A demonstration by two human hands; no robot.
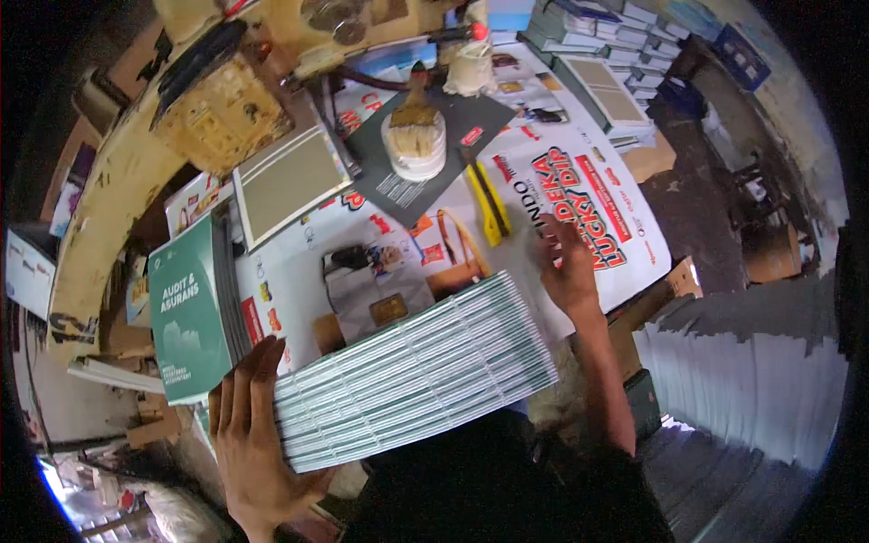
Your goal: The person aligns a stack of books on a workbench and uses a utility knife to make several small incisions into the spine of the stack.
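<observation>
A thick stack of sewn book blocks (pixel 416 371) lies tilted close to my body, their white and green spines side by side with stitching lines across them. My left hand (pixel 249 434) grips the stack's left end, fingers pressed along it; part of the thumb side is hidden below. Beyond the right end, my right hand (pixel 572 267) hovers over the printed sheet with its fingers apart and slightly bent, holding nothing. A yellow utility knife (pixel 490 204) rests just left of that hand. Farther back, a brush (pixel 415 113) lies across a white glue tub (pixel 414 149) on a dark card.
Green-covered books (pixel 195 308) stand piled at the left table edge. Behind them lies a grey board with white strips (pixel 291 185). A stained yellow machine (pixel 222 113) occupies the back left. More stacked books (pixel 602 90) sit at the back right, and large grey sheets (pixel 742 389) at the right.
</observation>
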